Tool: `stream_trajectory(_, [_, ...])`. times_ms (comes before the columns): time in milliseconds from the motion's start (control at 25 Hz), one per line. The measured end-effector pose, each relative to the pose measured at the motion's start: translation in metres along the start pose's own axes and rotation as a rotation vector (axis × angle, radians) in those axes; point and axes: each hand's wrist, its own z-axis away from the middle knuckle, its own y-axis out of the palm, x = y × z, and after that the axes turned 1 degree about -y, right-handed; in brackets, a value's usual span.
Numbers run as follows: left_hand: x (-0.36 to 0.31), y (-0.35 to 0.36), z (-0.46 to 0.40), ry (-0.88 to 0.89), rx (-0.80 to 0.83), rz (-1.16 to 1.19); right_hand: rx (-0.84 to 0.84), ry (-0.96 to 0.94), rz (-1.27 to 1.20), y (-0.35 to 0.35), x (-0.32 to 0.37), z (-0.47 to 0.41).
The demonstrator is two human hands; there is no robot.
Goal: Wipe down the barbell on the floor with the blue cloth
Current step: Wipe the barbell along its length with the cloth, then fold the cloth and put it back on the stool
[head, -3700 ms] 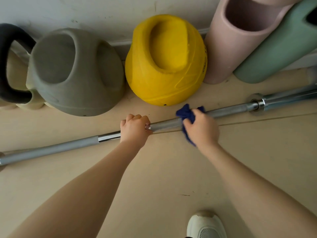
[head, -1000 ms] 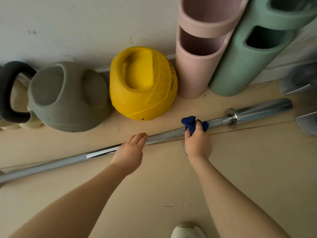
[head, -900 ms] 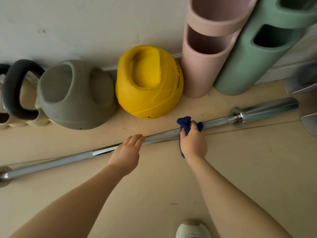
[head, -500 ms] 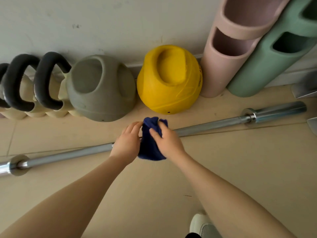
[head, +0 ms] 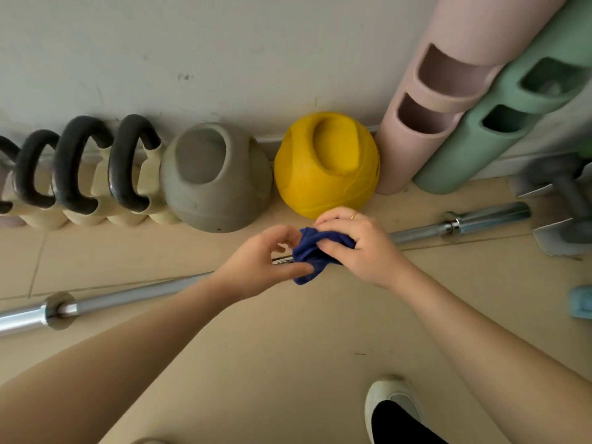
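A long steel barbell (head: 134, 294) lies on the tan floor, running from the lower left up to the right; its right sleeve (head: 487, 217) ends near the dumbbells. The crumpled blue cloth (head: 312, 253) is held above the bar's middle. My right hand (head: 358, 248) grips the cloth from the right, a ring on one finger. My left hand (head: 262, 262) pinches the cloth's lower left edge with thumb and fingers. The hands and cloth hide the bar's middle, apart from a short shiny bit between them.
Along the wall stand several black-handled kettlebells (head: 125, 174), a grey ball weight (head: 214, 181), a yellow one (head: 326, 165), and pink (head: 426, 123) and green (head: 499, 129) tube bags. Grey dumbbells (head: 567, 203) sit at right. My shoe (head: 394, 408) is at the bottom.
My right hand slid the cloth left along the bar, then lifted it off the shaft. My left hand left the bar and took hold of the cloth's edge. The view shifted left.
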Motion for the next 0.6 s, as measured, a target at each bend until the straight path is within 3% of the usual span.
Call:
stream_trajectory(80, [-0.003,0.005,0.002,0.017,0.000,0.036,-0.103,-0.102,0.066,-0.002,0.006,0.006])
stream_trajectory(160, [-0.006,0.005,0.006,-0.005,0.010,0.198,-0.135,-0.060,0.188,-0.012,0.005,0.008])
stream_trajectory(240, [-0.007,0.002,0.007,-0.053,-0.019,0.290,-0.056,0.047,0.338,-0.021,-0.002,0.009])
stream_trajectory(320, [-0.010,0.001,0.005,-0.097,-0.070,0.182,0.037,0.050,0.391,-0.020,-0.003,0.011])
stream_trajectory(360, [-0.012,0.003,0.003,-0.109,-0.112,0.066,0.051,0.044,0.324,-0.015,-0.002,0.012])
stream_trajectory(440, [-0.016,0.010,0.001,-0.101,-0.233,-0.105,-0.027,0.192,-0.064,-0.005,0.006,0.014])
stream_trajectory(520, [-0.016,0.021,0.002,-0.048,-0.274,-0.064,-0.094,0.388,-0.483,0.000,0.011,0.013])
stream_trajectory(600, [-0.015,0.033,0.005,-0.073,-0.150,0.066,0.014,0.423,-0.705,0.000,0.008,0.015])
